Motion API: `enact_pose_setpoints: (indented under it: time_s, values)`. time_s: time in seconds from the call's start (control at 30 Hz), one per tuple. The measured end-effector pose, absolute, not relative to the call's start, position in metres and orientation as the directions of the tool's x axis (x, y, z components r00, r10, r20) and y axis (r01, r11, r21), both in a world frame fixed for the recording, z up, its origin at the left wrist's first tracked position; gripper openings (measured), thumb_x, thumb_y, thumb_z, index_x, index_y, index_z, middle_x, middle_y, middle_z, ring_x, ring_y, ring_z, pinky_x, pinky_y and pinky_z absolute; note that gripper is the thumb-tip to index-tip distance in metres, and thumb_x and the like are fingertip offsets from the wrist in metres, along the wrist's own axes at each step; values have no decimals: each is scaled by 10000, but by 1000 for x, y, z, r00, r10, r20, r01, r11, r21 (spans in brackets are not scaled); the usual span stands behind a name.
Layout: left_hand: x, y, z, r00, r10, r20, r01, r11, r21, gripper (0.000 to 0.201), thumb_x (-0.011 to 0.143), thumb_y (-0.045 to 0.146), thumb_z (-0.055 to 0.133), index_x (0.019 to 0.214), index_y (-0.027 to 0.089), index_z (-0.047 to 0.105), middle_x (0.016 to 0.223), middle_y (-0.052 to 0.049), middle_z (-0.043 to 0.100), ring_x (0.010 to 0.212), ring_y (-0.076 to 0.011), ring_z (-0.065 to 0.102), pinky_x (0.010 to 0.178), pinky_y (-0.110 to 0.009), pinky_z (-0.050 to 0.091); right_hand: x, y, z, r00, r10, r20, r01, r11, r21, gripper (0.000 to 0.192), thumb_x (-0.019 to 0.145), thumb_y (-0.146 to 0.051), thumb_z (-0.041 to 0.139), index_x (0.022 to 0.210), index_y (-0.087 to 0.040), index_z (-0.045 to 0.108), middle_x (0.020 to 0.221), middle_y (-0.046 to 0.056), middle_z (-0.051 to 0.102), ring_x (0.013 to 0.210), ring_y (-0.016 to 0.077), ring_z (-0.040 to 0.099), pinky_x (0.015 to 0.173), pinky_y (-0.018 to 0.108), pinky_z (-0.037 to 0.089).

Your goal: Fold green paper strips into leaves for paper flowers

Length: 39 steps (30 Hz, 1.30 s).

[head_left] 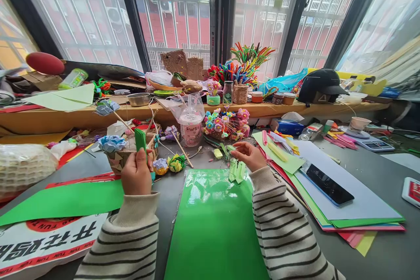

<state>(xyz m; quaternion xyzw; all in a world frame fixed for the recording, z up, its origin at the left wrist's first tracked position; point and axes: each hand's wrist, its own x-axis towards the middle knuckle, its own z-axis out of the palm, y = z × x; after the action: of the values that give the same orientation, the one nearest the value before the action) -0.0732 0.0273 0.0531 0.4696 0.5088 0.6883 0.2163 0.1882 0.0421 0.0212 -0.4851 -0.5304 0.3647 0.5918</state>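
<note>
My left hand (137,172) is closed around a folded stack of green paper (140,139), held upright above the desk. My right hand (248,155) reaches over the far end of a green sheet in a clear sleeve (216,227), with its fingers curled together by a small pile of green scraps (226,151). What those fingertips grip is too small to make out. Just below them, pale green folded paper pieces (236,171) lie on the sleeve. A loose green sheet (65,199) lies to the left of my left hand.
Beyond my hands stand a lidded pink cup (191,127), a bunch of crocheted flowers (226,122) and a basket with paper flowers (114,159). On the right, a phone (328,183) rests on stacked coloured paper (354,210). A cluttered ledge (183,113) runs below the windows.
</note>
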Motion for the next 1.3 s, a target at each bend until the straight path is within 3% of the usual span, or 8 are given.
enact_pose_setpoints:
  time_s: [0.07, 0.13, 0.2, 0.27, 0.4, 0.8, 1.1, 1.3]
  values:
    - [-71, 21, 60, -520, 670, 530, 381, -373, 846, 199, 754, 289, 392, 661, 152, 503, 436, 54, 399, 374, -52, 345, 360, -164, 255, 188, 42, 21, 163, 933, 321, 170, 294, -941, 340, 504, -368, 635, 764, -155, 583, 598, 0, 556, 556, 108, 497, 499, 225, 391]
    - [-61, 16, 65, -454, 688, 566, 390, -418, 821, 203, 744, 314, 404, 679, 156, 515, 430, 54, 396, 363, -57, 341, 349, -170, 250, 186, 41, 21, 160, 928, 336, 201, 302, -932, 322, 524, -384, 616, 748, -154, 596, 610, 11, 569, 561, 115, 505, 499, 230, 396]
    - [-43, 16, 66, -251, 829, 500, 178, -468, 866, 223, 716, 364, 438, 696, 157, 520, 411, 61, 367, 342, -53, 313, 339, -173, 241, 181, 40, 22, 146, 934, 327, 176, 301, -937, 307, 541, -388, 603, 738, -152, 593, 616, 16, 572, 544, 112, 505, 482, 226, 397]
    - [-23, 22, 62, 50, 935, 352, -78, -347, 934, 267, 659, 413, 496, 668, 147, 521, 411, 59, 370, 339, -46, 311, 335, -176, 229, 175, 39, 21, 102, 944, 313, 144, 298, -944, 289, 560, -385, 591, 732, -153, 585, 613, 12, 567, 517, 103, 498, 464, 223, 398]
    - [9, 38, 47, 324, 923, 208, -269, -120, 956, 280, 631, 413, 532, 657, 135, 513, 380, 82, 318, 323, -25, 263, 357, -181, 228, 162, 39, 17, 21, 955, 296, 179, 288, -941, 268, 570, -383, 584, 706, -152, 582, 570, 3, 552, 495, 102, 489, 468, 233, 410]
    - [9, 50, 21, 333, 920, 207, -325, -94, 941, 280, 669, 410, 497, 677, 130, 501, 395, 78, 320, 344, -15, 269, 347, -149, 179, 142, 37, 13, 3, 952, 306, 398, 280, -874, 187, 590, -356, 560, 580, -171, 587, 524, 6, 561, 479, 113, 497, 479, 236, 392]
    - [9, 49, 17, 331, 931, 154, -387, -15, 922, 285, 656, 402, 521, 677, 118, 501, 389, 81, 331, 330, -1, 262, 351, -137, 187, 141, 39, 6, 9, 945, 327, 485, 282, -828, 157, 631, -303, 536, 666, -166, 606, 577, 15, 595, 535, 116, 527, 512, 219, 404]
    - [8, 49, 16, 358, 926, 121, -463, 64, 884, 237, 662, 365, 532, 683, 130, 500, 388, 94, 328, 316, 3, 252, 453, -164, 335, 136, 36, 10, -71, 945, 320, 557, 304, -773, 110, 657, -209, 527, 670, -143, 614, 614, 28, 604, 536, 104, 518, 539, 214, 410]
